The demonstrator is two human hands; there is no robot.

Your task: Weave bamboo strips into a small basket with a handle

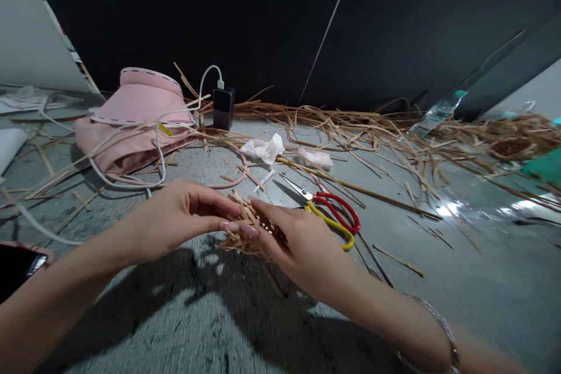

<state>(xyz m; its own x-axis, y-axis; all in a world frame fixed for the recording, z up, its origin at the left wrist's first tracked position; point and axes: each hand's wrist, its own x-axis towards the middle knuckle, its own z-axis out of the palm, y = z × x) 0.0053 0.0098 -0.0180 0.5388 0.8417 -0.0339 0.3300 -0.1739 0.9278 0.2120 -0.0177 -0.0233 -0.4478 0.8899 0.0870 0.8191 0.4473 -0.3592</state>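
Observation:
Between my two hands is a small woven piece of tan strips [239, 239], with strip ends sticking out around it. My left hand [175, 219] pinches its left side, thumb and fingers closed. From the other side my right hand [302, 239] grips it, the thumb tip meeting the left thumb near the front. Much of the weave is hidden behind my fingers. Just beyond my right hand lie scissors [335, 207] with one red and one yellow handle, their blades spread a little.
A pink sun visor [140, 99] and a black power bank [223, 108] with a white cable stand at the back left. Crumpled tissue [265, 149] lies mid-floor. Loose strips [350, 123] line the dark wall, with a plastic bottle [439, 112] among them. A phone [20, 269] is at left.

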